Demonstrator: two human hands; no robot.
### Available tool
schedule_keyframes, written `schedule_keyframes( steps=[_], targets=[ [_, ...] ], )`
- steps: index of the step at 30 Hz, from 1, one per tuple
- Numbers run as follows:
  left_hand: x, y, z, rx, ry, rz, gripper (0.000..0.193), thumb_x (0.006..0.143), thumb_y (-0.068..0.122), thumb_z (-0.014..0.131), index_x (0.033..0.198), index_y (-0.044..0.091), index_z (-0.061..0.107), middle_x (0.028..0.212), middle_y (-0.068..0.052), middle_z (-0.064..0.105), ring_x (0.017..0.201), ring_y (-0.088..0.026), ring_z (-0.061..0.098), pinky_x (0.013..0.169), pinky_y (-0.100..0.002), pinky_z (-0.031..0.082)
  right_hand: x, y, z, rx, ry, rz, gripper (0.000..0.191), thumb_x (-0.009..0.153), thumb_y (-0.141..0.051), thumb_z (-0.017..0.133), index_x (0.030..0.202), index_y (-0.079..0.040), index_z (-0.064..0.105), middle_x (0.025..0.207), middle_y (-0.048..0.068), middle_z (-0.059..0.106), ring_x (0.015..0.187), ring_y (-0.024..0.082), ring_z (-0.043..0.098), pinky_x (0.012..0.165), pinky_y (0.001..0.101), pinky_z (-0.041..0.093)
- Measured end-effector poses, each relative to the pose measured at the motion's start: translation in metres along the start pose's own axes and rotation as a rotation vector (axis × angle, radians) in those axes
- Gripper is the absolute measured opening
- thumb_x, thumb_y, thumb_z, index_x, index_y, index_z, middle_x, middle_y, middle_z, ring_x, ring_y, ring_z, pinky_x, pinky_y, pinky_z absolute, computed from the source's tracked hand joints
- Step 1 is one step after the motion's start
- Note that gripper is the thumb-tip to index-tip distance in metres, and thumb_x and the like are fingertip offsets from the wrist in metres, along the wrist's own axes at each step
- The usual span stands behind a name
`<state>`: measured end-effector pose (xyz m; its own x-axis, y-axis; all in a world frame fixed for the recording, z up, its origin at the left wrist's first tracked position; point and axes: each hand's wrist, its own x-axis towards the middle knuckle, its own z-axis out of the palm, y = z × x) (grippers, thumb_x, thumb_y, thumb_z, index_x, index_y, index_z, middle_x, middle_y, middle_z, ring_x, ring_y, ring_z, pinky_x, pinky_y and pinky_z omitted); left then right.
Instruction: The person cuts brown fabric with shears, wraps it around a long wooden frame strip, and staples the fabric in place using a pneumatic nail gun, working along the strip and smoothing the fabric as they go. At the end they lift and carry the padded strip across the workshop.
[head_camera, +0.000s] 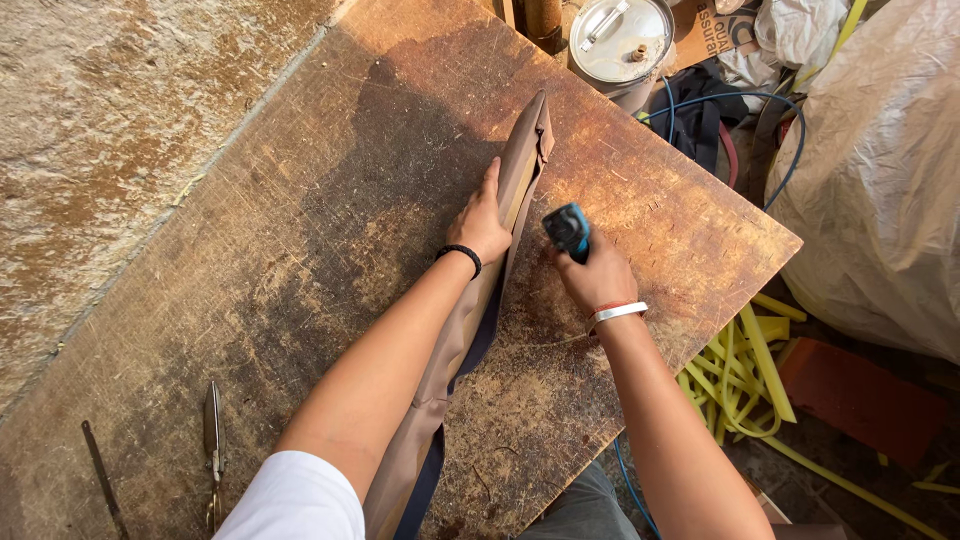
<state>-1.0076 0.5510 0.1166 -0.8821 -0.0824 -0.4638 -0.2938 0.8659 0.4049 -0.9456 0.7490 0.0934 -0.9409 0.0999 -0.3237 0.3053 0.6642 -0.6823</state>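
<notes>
A: Brown scratched wooden workbench (300, 250); long tan folded fabric strip (520, 170) runs up frame centre. Soft, floppy, probably light.

B: Hands?

A: Left hand (483, 222) flat, pinning its edge; hold there. Right hand (595, 272) clamped around small blue-black power tool (568, 230) just beside.

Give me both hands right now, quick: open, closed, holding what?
Left hand: open, pressed flat on the tan padded strip on the wooden table.
Right hand: closed around a blue-and-black hand tool.
</notes>
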Motion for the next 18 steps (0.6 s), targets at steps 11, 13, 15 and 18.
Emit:
schedule_keyframes(
  steps=[11, 13, 15, 18],
  targets=[
    [-0.016, 0.008, -0.005, -0.247, 0.146, 0.209, 0.097, 0.088, 0.035, 0.072, 0.162, 0.031, 0.009, 0.162, -0.021, 0.034, 0.141, -0.042, 0.045, 0.112, -0.050, 0.042, -0.069, -0.056, 0.111, 1.233, -0.343, 0.600, 0.037, 0.091, -0.046, 0.063, 0.097, -0.010, 0.069, 0.079, 0.000, 0.067, 0.070, 0.017, 0.062, 0.063, 0.0347, 0.050],
    [-0.010, 0.005, -0.004, -0.264, 0.164, 0.221, 0.094, 0.090, 0.042, 0.070, 0.161, 0.030, 0.011, 0.165, -0.022, 0.028, 0.143, -0.042, 0.041, 0.113, -0.049, 0.040, -0.058, -0.064, 0.129, 1.183, 0.020, 0.259, 0.033, 0.101, -0.034, 0.064, 0.090, -0.003, 0.064, 0.079, 0.000, 0.058, 0.071, 0.013, 0.052, 0.064, 0.0324, 0.044],
    [-0.012, 0.006, -0.004, -0.262, 0.099, 0.170, 0.090, 0.092, 0.050, 0.067, 0.162, 0.029, 0.013, 0.169, -0.022, 0.020, 0.144, -0.041, 0.037, 0.114, -0.048, 0.037, -0.055, -0.069, 0.143, 1.164, 0.242, 0.085, 0.034, 0.107, -0.027, 0.062, 0.086, -0.001, 0.059, 0.077, 0.000, 0.055, 0.070, 0.010, 0.046, 0.062, 0.0299, 0.041],
    [-0.024, -0.021, -0.001, -0.611, 0.125, 0.520, 0.083, 0.106, 0.053, 0.064, 0.165, 0.016, 0.019, 0.171, -0.024, 0.032, 0.159, -0.034, 0.034, 0.128, -0.045, 0.034, -0.050, -0.069, 0.155, 1.173, 0.344, 0.003, 0.033, 0.110, -0.025, 0.053, 0.085, -0.004, 0.056, 0.075, -0.001, 0.057, 0.068, 0.006, 0.044, 0.060, 0.0257, 0.042]
  ],
)
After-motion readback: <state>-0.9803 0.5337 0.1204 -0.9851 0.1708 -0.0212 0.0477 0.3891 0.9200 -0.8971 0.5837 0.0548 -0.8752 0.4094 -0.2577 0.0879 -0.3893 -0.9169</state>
